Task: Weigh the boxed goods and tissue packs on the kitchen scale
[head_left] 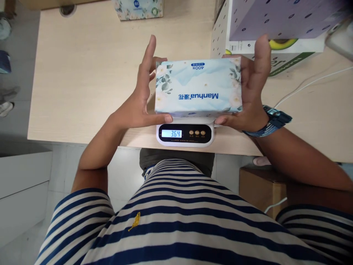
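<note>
Desk (pixel 91 84): pale wood-grain top, with a round dark hole (pixel 67 11) near its far left.
Manhua pack (pixel 198 82): right in front of me, over the scale, its light blue face up and its lettering upside down from where I looked; whether its weight rested fully on the platform, I could not tell.
Left hand (pixel 142 97): curled round the left end of the pack, thumb along the near edge, fingers at the far corner, one finger stretched away from me.
Right hand (pixel 253 94): closed on the opposite end in much the same way, thumb at the near edge, one finger raised.
Scale (pixel 185 135): white, at the desk's near edge, its lit display (pixel 171 133) showing the digits 3, 6 and 4, three round buttons (pixel 197 133) beside them.
Wrist: my right one wore a blue watch (pixel 278 117).
Far side: another floral pack (pixel 139 10) stood well apart from mine.
To my right: a purple dotted box (pixel 275 20) sat by a white avocado-printed box (pixel 298 55), near a white cable (pixel 311 81).
</note>
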A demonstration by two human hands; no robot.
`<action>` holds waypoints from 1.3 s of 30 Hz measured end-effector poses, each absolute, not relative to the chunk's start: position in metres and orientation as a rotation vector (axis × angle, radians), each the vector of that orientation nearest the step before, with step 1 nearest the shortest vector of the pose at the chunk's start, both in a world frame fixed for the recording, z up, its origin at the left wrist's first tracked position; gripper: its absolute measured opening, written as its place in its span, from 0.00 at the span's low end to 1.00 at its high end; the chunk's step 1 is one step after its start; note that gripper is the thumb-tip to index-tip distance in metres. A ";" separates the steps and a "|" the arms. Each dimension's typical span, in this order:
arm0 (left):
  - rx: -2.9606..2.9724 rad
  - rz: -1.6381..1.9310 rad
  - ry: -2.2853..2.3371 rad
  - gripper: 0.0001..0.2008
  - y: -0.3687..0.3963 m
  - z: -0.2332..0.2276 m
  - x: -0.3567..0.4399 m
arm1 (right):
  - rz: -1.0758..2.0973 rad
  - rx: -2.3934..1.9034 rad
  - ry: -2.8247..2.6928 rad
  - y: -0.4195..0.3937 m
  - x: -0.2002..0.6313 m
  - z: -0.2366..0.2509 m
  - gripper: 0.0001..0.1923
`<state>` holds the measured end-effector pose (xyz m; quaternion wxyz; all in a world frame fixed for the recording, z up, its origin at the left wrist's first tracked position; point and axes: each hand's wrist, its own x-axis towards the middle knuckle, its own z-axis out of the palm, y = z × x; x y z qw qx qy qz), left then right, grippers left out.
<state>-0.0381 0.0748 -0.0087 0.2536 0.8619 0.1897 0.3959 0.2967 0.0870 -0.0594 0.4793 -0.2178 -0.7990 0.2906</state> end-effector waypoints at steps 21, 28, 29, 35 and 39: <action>2.390 0.860 0.790 0.69 0.054 0.019 -0.034 | 0.583 -0.554 -2.118 0.062 0.290 -0.019 0.67; 2.395 0.842 0.855 0.68 0.050 0.026 -0.032 | 0.570 -0.676 -2.154 0.055 0.290 -0.016 0.65; 2.402 0.832 0.866 0.68 0.050 0.026 -0.033 | 0.577 -0.721 -2.156 0.054 0.291 -0.017 0.67; 2.402 0.808 1.026 0.70 0.054 0.018 -0.034 | 0.590 -0.808 -2.200 0.053 0.294 -0.018 0.71; 2.455 0.798 0.983 0.66 0.051 0.019 -0.034 | 0.569 -0.713 -2.181 0.052 0.291 -0.014 0.63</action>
